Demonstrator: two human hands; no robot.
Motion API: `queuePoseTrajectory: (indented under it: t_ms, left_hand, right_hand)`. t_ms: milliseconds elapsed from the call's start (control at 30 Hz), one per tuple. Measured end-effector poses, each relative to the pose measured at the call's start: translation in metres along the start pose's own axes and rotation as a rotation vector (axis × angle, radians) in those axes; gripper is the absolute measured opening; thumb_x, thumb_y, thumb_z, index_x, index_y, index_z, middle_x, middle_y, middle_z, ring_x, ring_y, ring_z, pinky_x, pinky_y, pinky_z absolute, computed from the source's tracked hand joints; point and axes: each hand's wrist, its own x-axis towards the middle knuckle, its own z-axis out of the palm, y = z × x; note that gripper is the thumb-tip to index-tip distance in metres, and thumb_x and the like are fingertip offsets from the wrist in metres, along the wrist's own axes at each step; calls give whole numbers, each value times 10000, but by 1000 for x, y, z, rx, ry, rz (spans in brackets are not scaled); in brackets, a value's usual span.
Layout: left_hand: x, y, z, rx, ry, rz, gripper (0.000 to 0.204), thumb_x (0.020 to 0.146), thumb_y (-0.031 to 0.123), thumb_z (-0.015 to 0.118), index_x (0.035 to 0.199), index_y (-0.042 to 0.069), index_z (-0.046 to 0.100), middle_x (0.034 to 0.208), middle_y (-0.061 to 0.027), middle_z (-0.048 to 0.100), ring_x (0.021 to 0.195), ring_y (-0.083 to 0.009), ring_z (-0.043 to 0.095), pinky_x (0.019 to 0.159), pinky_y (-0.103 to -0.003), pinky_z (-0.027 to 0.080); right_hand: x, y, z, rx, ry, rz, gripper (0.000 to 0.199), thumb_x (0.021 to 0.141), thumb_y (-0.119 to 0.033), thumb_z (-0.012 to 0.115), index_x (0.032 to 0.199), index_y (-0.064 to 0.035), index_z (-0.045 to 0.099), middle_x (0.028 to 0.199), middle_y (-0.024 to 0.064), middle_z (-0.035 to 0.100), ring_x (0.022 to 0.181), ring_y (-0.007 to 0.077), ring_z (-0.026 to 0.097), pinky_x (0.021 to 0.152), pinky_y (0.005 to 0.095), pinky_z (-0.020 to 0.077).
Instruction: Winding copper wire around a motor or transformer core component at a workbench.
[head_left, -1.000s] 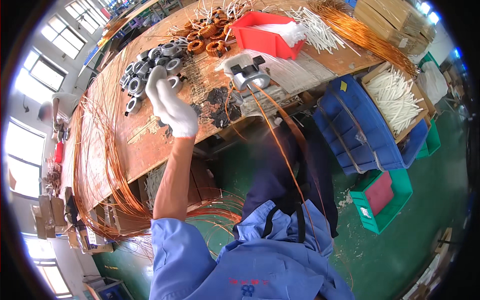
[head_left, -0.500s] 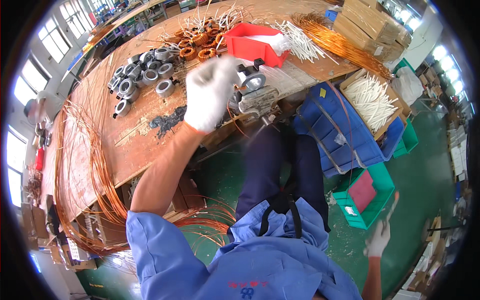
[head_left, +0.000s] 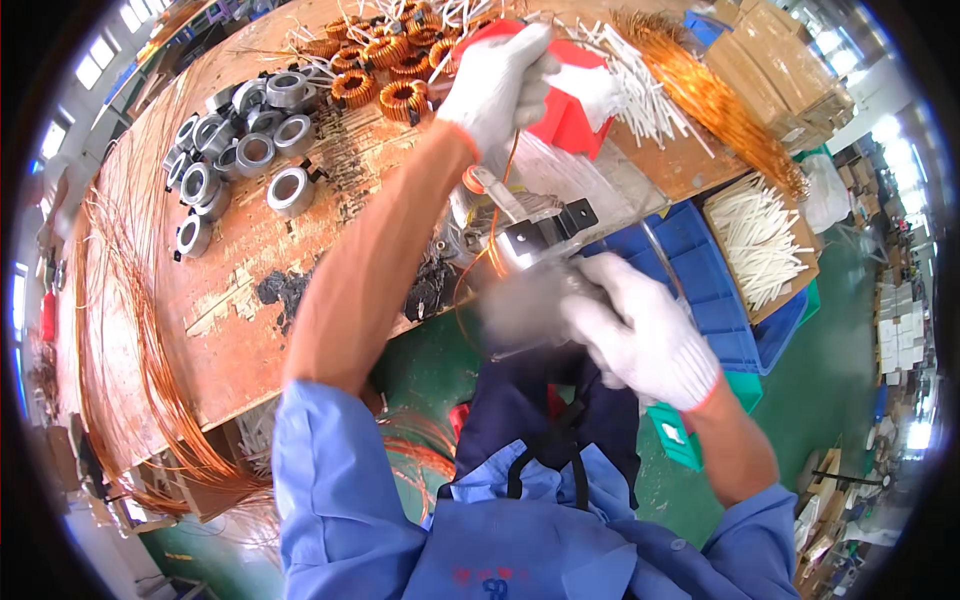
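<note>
From far away, I see the left hand (head_left: pixel 500 90) curled up like a fist, pinching a copper wire (head_left: pixel 513 158) that hangs down from it. The wire goes to a silver ring with black tabs (head_left: pixel 522 243), below the left hand and just up and left of the right hand (head_left: pixel 645 330). The right hand has its fingers bent by a grey blur (head_left: pixel 525 305) (too smeary to name), so I can't tell if it grips anything. A red bin (head_left: pixel 572 120) is just past the left hand, and a blue tub (head_left: pixel 705 280) is right of the right hand.
</note>
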Motion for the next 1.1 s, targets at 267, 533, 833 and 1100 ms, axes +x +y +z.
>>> queuePoseTrajectory:
  t_ms: [267,533,833,1100]
  left_hand:
    - [47,42,136,1371,-451,206,761,862,683,673,964,-63,783,839,-209,749,724,-290,690,691,-428,568]
    - [-14,25,159,1602,-262,356,402,805,363,743,871,-32,775,790,-211,751,683,-339,732,698,-440,596]
    - [-169,27,93,2126,-852,512,632,806,404,802,1287,35,622,1042,-133,653,1023,-341,619,932,-463,545]
    - [-204,23,56,1251,-180,857,171,984,220,638,881,101,705,680,-43,601,572,-184,572,559,-365,467]
  right_hand:
    - [-296,218,83,-168,149,435,222,935,-201,710,1038,-22,628,813,209,700,731,381,722,634,458,528]
    - [-658,406,204,-314,64,1318,261,930,-308,693,978,-64,613,772,201,664,689,415,683,598,510,536]
    - [-755,481,192,-191,308,1562,275,975,-318,621,1025,-49,593,737,146,611,616,325,648,559,468,530]
    - [-412,354,52,374,929,554,153,1085,-203,520,1036,-59,532,633,-24,410,390,75,390,343,277,314]
